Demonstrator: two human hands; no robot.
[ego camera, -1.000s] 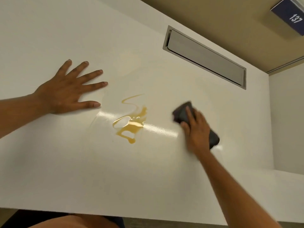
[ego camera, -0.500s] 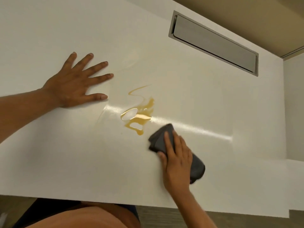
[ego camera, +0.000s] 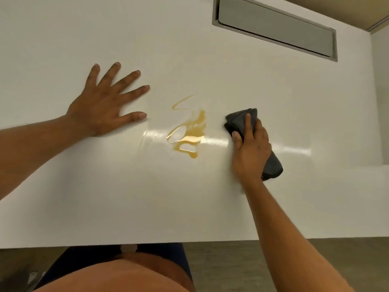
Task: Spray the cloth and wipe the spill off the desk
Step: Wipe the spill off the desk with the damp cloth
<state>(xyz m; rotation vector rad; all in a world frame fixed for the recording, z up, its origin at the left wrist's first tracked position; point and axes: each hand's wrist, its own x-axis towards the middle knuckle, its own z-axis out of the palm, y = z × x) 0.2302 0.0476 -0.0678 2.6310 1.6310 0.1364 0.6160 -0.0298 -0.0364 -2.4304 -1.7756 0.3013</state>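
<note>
An amber liquid spill [ego camera: 188,131] with a thin curly trail lies in the middle of the white desk [ego camera: 126,197]. Just to its right my right hand [ego camera: 250,148] presses a dark grey folded cloth [ego camera: 240,121] flat on the desk; the cloth's front edge is a short gap from the spill and its other end sticks out behind my palm. My left hand [ego camera: 105,104] rests flat on the desk left of the spill, fingers spread, holding nothing. No spray bottle is in view.
A grey recessed cable flap [ego camera: 275,28] is set into the desk at the far right. A white side panel [ego camera: 381,102] borders the desk on the right. The desk's near edge runs along the bottom, with my lap below it.
My right hand has slid the cloth from below and right of the spill up to its right side. The left hand has stayed flat in place.
</note>
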